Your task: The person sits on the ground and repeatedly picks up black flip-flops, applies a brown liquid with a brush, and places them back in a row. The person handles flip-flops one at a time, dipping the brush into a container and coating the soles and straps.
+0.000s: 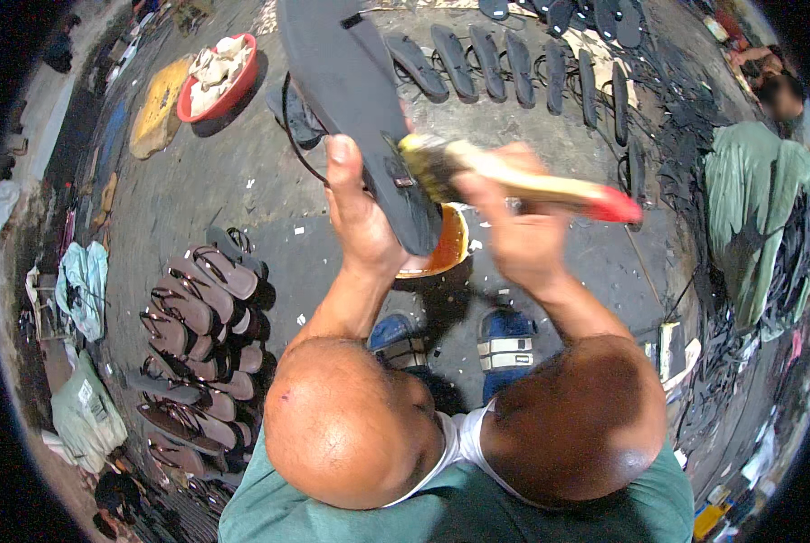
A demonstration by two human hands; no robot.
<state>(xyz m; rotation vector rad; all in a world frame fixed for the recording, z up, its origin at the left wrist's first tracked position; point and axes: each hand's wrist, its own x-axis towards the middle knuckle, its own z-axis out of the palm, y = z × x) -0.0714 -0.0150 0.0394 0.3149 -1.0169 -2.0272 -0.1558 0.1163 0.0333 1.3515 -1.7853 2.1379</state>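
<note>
My left hand (360, 210) grips a dark sandal (346, 86) by its edge, thumb across the flat sole turned up toward me. The sandal stands tilted, its lower end near a container of amber liquid (450, 242), likely glue, which it partly hides. In my right hand (523, 222) is a paintbrush (550, 185) with a wooden handle and red end. Its yellowish bristles touch the sole near the heel half; the brush is smeared by motion. A thin black strap loops from the sandal's left side.
Rows of brown sandals (188, 312) lie at the left. Dark sandals (486, 63) line the far floor. A red basin (219, 80) of pale scraps stands beside a yellow block (159, 107). Green cloth (749, 213) lies right, near another person (781, 90). Blue slippers (506, 348) are on my feet.
</note>
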